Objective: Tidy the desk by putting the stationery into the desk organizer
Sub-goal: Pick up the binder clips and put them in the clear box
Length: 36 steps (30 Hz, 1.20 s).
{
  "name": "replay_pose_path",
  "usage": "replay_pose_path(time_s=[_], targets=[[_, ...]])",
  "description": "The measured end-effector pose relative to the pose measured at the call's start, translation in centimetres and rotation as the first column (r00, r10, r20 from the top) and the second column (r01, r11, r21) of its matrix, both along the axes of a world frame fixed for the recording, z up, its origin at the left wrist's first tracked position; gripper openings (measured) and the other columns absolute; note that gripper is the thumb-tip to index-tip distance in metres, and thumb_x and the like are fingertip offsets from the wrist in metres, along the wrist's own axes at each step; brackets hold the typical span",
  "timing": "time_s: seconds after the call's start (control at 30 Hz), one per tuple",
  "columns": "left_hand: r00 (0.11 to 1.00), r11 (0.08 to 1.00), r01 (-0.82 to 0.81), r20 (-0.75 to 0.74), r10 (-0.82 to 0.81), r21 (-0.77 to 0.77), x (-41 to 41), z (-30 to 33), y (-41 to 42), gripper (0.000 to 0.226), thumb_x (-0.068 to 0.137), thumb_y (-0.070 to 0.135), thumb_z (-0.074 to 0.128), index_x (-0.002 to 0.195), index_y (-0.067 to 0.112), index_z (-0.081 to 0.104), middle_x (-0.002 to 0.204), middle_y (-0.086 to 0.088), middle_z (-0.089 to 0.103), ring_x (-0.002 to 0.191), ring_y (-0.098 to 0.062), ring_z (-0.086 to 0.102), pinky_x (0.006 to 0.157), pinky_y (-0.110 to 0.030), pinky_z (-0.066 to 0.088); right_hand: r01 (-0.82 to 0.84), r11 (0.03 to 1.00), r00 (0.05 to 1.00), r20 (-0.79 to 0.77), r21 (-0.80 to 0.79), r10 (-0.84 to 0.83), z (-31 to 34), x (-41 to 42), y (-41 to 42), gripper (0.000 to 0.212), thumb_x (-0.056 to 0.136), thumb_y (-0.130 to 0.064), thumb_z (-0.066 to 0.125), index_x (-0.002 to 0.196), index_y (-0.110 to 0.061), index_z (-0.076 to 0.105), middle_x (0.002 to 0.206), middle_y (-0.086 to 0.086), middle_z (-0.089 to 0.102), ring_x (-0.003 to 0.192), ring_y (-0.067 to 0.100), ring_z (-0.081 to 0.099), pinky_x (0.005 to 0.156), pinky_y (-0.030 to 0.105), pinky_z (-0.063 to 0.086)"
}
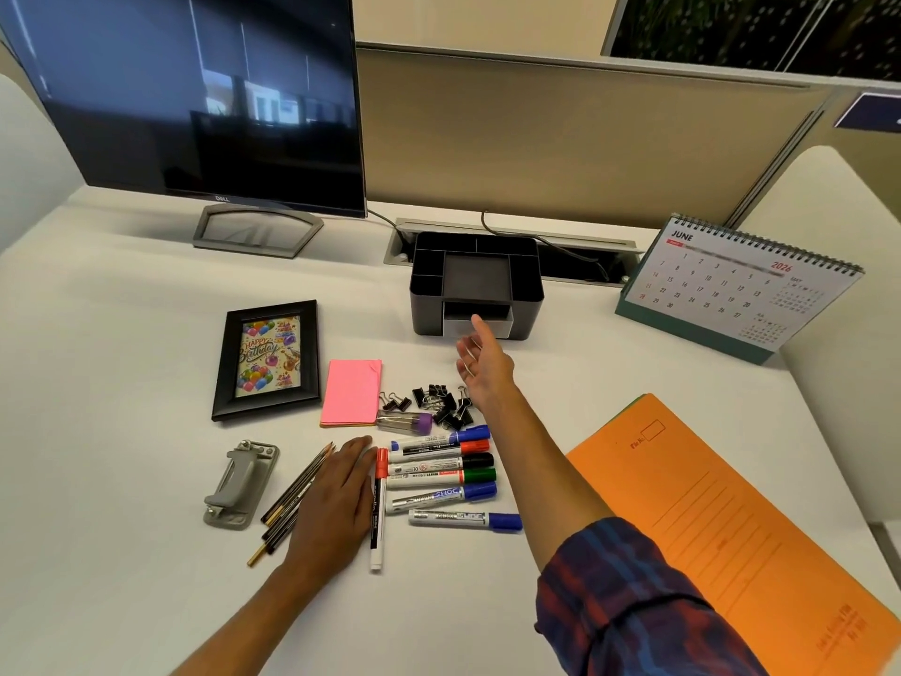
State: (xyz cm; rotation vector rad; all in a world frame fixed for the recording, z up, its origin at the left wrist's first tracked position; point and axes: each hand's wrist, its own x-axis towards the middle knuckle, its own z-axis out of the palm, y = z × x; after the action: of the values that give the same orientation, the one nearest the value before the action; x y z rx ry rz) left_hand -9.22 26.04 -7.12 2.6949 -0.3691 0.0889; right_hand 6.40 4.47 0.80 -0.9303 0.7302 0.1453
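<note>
The left hand (pixel 336 500) lies flat, fingers straight and together, on the white desk (pixel 122 553), covering the middle of a bundle of dark pencils (pixel 292 500) so only their ends show. The right hand (pixel 482 363) reaches forward with loose, spread fingers and holds nothing; its fingertips overlap the half-open drawer of the black plastic desk organizer (pixel 475 283), but contact cannot be judged. The right forearm hides part of the pile of black binder clips (pixel 441 402). The orange paper folder (pixel 731 524) is cut off at the frame's edge; its red print is too small to read. The row of whiteboard markers (pixel 441 470) carries labels, mostly illegible. The black monitor (pixel 195 90) reads "DELL", the spiral desk calendar (pixel 731 285) "JUNE" and "2026", and the black picture frame (pixel 268 358) "Happy Birthday". A pink sticky-note pad (pixel 350 392) lies just beside the clips.
</note>
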Motion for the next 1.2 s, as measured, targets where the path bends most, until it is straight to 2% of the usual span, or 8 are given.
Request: replay_pose_path(time_s=[0.1,0.17,0.33,0.5,0.6,0.73,0.97,1.2], targets=[[1.000,1.000,0.005,-0.002,-0.005,0.006,0.1,-0.1,0.1,0.049,0.099,0.029,0.031,0.137,0.009,0.053,0.144,-0.007,0.050,0.134,-0.022,0.044,0.121,-0.027,0.010,0.041,0.998,0.999,-0.003,-0.040,-0.042,-0.1,-0.8,0.0,0.034,0.082,-0.033,0.075,0.104,-0.010,0.063,0.098,0.004,0.069,0.087,0.012,0.067,0.070,0.025,0.052],[1.000,1.000,0.004,-0.001,-0.004,0.011,0.1,-0.1,0.1,0.048,0.098,0.029,0.032,0.137,0.009,0.053,0.143,-0.007,0.051,0.134,-0.023,0.044,0.121,-0.027,0.010,0.069,0.994,0.998,0.010,-0.090,-0.069,-0.4,-1.4,0.1,0.040,0.081,-0.032,0.076,0.111,-0.011,0.058,0.102,0.008,0.071,0.087,0.014,0.069,0.068,0.024,0.053],[1.000,1.000,-0.002,0.003,0.002,0.010,0.1,-0.1,0.1,0.049,0.098,0.030,0.030,0.137,0.010,0.052,0.144,-0.006,0.050,0.134,-0.022,0.045,0.120,-0.030,0.014,0.098,0.982,0.994,0.066,-0.161,-0.088,-1.0,-3.0,-0.1,0.055,0.082,-0.026,0.075,0.124,-0.019,0.041,0.108,0.012,0.069,0.094,0.020,0.070,0.076,0.027,0.058],[1.000,1.000,-0.007,0.001,0.007,0.018,0.1,0.0,0.0,0.050,0.098,0.032,0.030,0.138,0.011,0.052,0.144,-0.006,0.050,0.134,-0.021,0.044,0.120,-0.029,0.013,0.093,0.976,0.995,0.062,-0.198,-0.082,-2.0,-4.8,-1.0,0.055,0.081,-0.024,0.076,0.126,-0.018,0.044,0.095,0.007,0.071,0.090,0.020,0.071,0.087,0.036,0.058],[1.000,1.000,-0.007,-0.002,0.007,0.014,0.2,-0.1,0.1,0.051,0.098,0.032,0.030,0.138,0.010,0.052,0.144,-0.006,0.050,0.134,-0.022,0.044,0.120,-0.028,0.013,0.115,0.969,0.993,0.060,-0.217,-0.104,-2.3,-5.8,-1.7,0.056,0.080,-0.022,0.077,0.126,-0.017,0.046,0.093,0.007,0.071,0.087,0.019,0.072,0.084,0.035,0.059],[1.000,1.000,-0.010,-0.005,0.010,0.007,0.2,-0.1,0.1,0.051,0.098,0.032,0.030,0.137,0.010,0.053,0.143,-0.006,0.051,0.133,-0.022,0.045,0.120,-0.027,0.013,0.138,0.964,0.990,0.048,-0.226,-0.131,-2.4,-6.9,-2.6,0.056,0.080,-0.020,0.078,0.126,-0.016,0.046,0.098,0.011,0.072,0.086,0.020,0.072,0.081,0.032,0.059],[1.000,1.000,-0.020,-0.012,0.020,0.015,0.2,-0.1,0.1,0.051,0.098,0.033,0.029,0.138,0.011,0.052,0.144,-0.006,0.050,0.133,-0.022,0.045,0.120,-0.022,0.008,0.157,0.956,0.986,-0.009,-0.248,-0.164,-2.7,-7.0,-4.2,0.069,0.078,-0.022,0.080,0.134,-0.013,0.041,0.102,0.013,0.071,0.086,0.020,0.072,0.087,0.036,0.058],[1.000,1.000,-0.022,0.002,0.022,0.002,0.2,-0.1,0.1,0.051,0.098,0.033,0.029,0.137,0.011,0.053,0.143,-0.006,0.051,0.131,-0.023,0.046,0.119,-0.026,0.013,0.152,0.947,0.986,-0.022,-0.282,-0.165,-2.9,-6.5,-5.1,0.076,0.078,-0.026,0.081,0.138,-0.009,0.038,0.111,0.016,0.069,0.084,0.021,0.072,0.084,0.034,0.059]])
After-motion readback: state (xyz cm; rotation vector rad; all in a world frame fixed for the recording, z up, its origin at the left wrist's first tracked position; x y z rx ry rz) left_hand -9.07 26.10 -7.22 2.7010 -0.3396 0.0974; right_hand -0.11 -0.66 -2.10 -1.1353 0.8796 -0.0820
